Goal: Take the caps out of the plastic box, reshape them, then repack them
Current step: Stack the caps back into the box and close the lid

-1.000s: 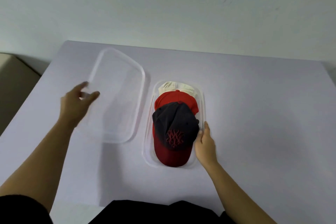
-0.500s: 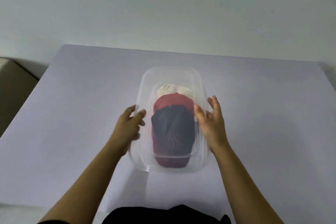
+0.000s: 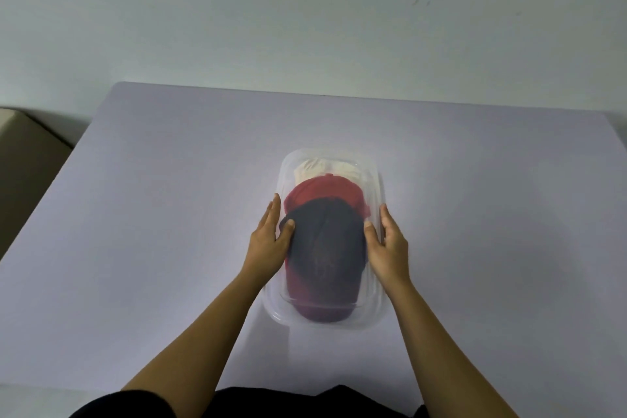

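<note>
A clear plastic box [image 3: 373, 310] sits in the middle of the table with its clear lid [image 3: 371, 168] on top. Through the lid I see three stacked caps: a dark navy cap with a red brim [image 3: 327, 248] nearest me, a red cap [image 3: 322, 190] behind it, and a cream cap [image 3: 317, 168] at the far end. My left hand [image 3: 269, 237] lies against the box's left side with its thumb on the lid. My right hand [image 3: 386, 244] lies against the right side, thumb also on the lid.
The lavender table [image 3: 152, 214] stretches wide on both sides of the box. A pale wall rises behind the far edge. A beige piece of furniture [image 3: 23, 153] stands past the table's left edge.
The lid went from lying left of the box to resting on top of it. Both hands came in to the box's sides and now press down on the lid.
</note>
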